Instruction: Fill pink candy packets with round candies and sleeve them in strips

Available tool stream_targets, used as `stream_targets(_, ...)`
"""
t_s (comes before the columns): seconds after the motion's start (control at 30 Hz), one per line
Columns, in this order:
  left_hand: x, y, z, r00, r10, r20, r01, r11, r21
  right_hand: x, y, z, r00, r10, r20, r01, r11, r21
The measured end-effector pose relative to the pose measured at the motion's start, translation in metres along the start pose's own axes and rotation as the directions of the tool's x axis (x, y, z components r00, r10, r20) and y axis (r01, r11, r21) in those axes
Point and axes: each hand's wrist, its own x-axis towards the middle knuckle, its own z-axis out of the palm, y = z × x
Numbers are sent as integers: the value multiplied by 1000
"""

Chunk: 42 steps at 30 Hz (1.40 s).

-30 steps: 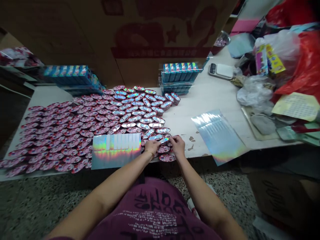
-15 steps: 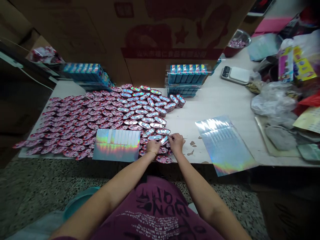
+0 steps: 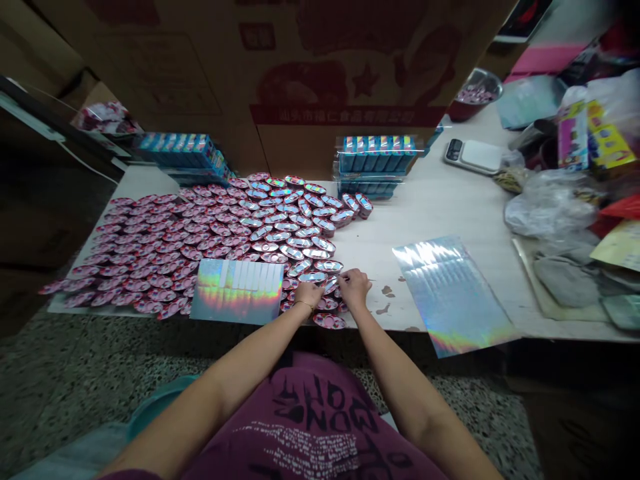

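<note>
Between my hands lies a small shiny silver sticker (image 3: 331, 285) over one of the oval pink packs, near the table's front edge. My left hand (image 3: 309, 294) is closed, with its fingertips at the sticker's left end. From the other side my right hand (image 3: 354, 288) pinches at its right end; the fingertips are partly hidden. Many oval packs (image 3: 160, 267) stand close together in rows; those nearer the middle, such as one oval pack (image 3: 313, 277), carry silver stickers on top. A holographic sticker sheet (image 3: 235, 308) rests on the packs to the left of my left hand.
A second holographic sheet (image 3: 455, 300) lies on the white table (image 3: 370, 233) to the right. Blue boxes (image 3: 379, 157) in clear wrap stand before a large carton (image 3: 300, 150). Farther right are a small scale (image 3: 481, 155), a bowl (image 3: 475, 93) and plastic bags (image 3: 545, 203).
The view has shifted slightly, so everything sits a little lower and farther right. Between my hands, the sticker looks lower and flatter against the pack. Both hands keep nearly the same place.
</note>
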Motion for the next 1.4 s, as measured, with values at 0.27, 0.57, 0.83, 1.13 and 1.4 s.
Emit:
stream_targets(0.27, -2, -1, -1, 1000, 18, 11, -18, 1000, -25, 7, 5, -5, 995, 73, 72, -80, 991, 103)
stream_targets(0.57, 5, 6, -4, 1000, -4, 27, 1, 993, 118, 4, 0, -6, 999, 46, 2, -46, 999, 20)
stream_targets(0.83, 4, 18, -10, 998, -37, 53, 23, 969, 248, 3, 0, -2, 997, 80, 1, -80, 996, -47)
stream_targets(1.13, -37, 4, -20, 896, 442, 38, -412, 797, 441, -11, -5, -28, 947, -301, 114, 322, 905, -278)
stream_targets(1.4, -31, -13, -39, 846, 526, 88, -519, 773, 365, -16, 8, -29, 906, -368, 209, 421, 829, -368)
